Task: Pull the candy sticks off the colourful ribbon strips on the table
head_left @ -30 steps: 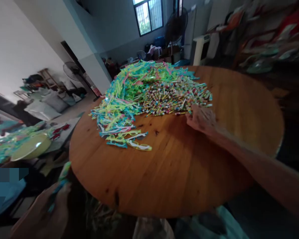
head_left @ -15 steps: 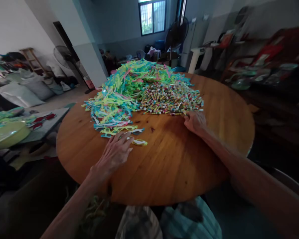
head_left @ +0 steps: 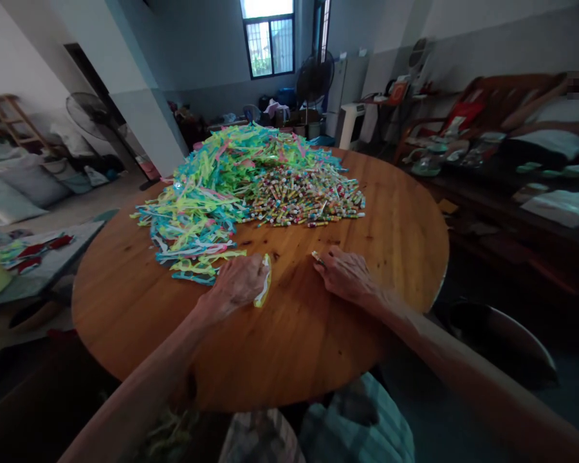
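Observation:
My left hand (head_left: 241,278) is closed on a thin yellow-and-white plastic strip (head_left: 264,286), which sticks out past the fingertips just above the table. A short patterned stick (head_left: 317,258) pokes out of the pinched fingers of my right hand (head_left: 345,273). The two hands are apart, over the near half of the round wooden table (head_left: 395,225). Beyond my left hand spreads a big heap of yellow, blue, white and pink plastic strips (head_left: 197,199). Against its right side lies a pile of short multicoloured sticks (head_left: 309,196).
A side table (head_left: 84,247) with red pieces stands at left. White sacks (head_left: 24,177) and a standing fan (head_left: 89,109) are behind it. At right, a person (head_left: 540,132) sits by a dark table with a glass pot (head_left: 427,157). A metal basin (head_left: 502,341) is low right.
My right hand has come back from the stick pile toward me, now holding a short stick. My left hand has picked up the yellow-and-white strip and turned it upright. The view has swung right.

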The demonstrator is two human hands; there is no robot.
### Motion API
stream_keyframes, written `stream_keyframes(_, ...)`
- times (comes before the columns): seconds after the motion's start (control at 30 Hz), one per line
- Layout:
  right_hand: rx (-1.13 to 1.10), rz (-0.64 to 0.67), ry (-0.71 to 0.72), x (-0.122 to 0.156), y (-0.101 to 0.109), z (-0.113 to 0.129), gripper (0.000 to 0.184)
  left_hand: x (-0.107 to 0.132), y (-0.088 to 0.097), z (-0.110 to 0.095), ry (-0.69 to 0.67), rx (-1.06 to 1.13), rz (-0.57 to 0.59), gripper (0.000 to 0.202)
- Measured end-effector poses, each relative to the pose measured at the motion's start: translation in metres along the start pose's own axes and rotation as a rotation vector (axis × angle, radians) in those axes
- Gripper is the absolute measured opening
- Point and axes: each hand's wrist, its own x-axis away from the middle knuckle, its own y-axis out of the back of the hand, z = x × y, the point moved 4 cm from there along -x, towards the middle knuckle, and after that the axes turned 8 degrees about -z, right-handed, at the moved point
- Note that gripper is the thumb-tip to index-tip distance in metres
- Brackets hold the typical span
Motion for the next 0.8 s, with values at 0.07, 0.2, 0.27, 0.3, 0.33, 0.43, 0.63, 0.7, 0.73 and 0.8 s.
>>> stream_keyframes(0.07,0.011,0.024,0.017,-0.006,-0.003,0.002,0.028,0.006,0.005,0.008,-0.121,0.064,-0.051,0.025)
stream_keyframes(0.2,-0.03,0.013,0.075,-0.015,-0.008,0.006,0.024,0.024,0.01,0.018,-0.452,0.047,-0.054,0.061)
stream_keyframes(0.27,-0.088,-0.007,0.103,-0.015,-0.008,0.009,0.023,0.03,0.007,0.018,-0.547,0.003,-0.013,0.06)
stream_keyframes(0.3,-0.127,-0.014,0.109,-0.014,-0.008,0.011,0.023,0.032,0.005,0.016,-0.586,-0.009,0.009,0.054)
stream_keyframes(0.33,-0.171,-0.018,0.109,-0.012,-0.008,0.012,0.023,0.032,0.003,0.014,-0.62,-0.018,0.03,0.047)
stream_keyframes(0.43,-0.333,-0.035,0.075,-0.004,-0.006,0.012,0.023,0.029,-0.004,0.009,-0.654,-0.05,0.049,0.031)
stream_keyframes(0.63,-0.622,-0.087,0.042,0.009,0.002,0.002,0.034,0.011,-0.013,-0.008,-0.666,-0.116,0.018,0.022)
stream_keyframes(0.7,-0.666,-0.076,0.045,0.01,0.006,0.002,0.033,0.005,-0.015,-0.016,-0.657,-0.155,-0.013,0.026)
stream_keyframes(0.73,-0.673,-0.068,0.049,0.01,0.008,0.002,0.033,0.002,-0.016,-0.021,-0.644,-0.17,-0.022,0.028)
stream_keyframes(0.8,-0.638,-0.033,0.057,0.009,0.01,0.004,0.033,-0.003,-0.018,-0.029,-0.606,-0.194,-0.025,0.028)
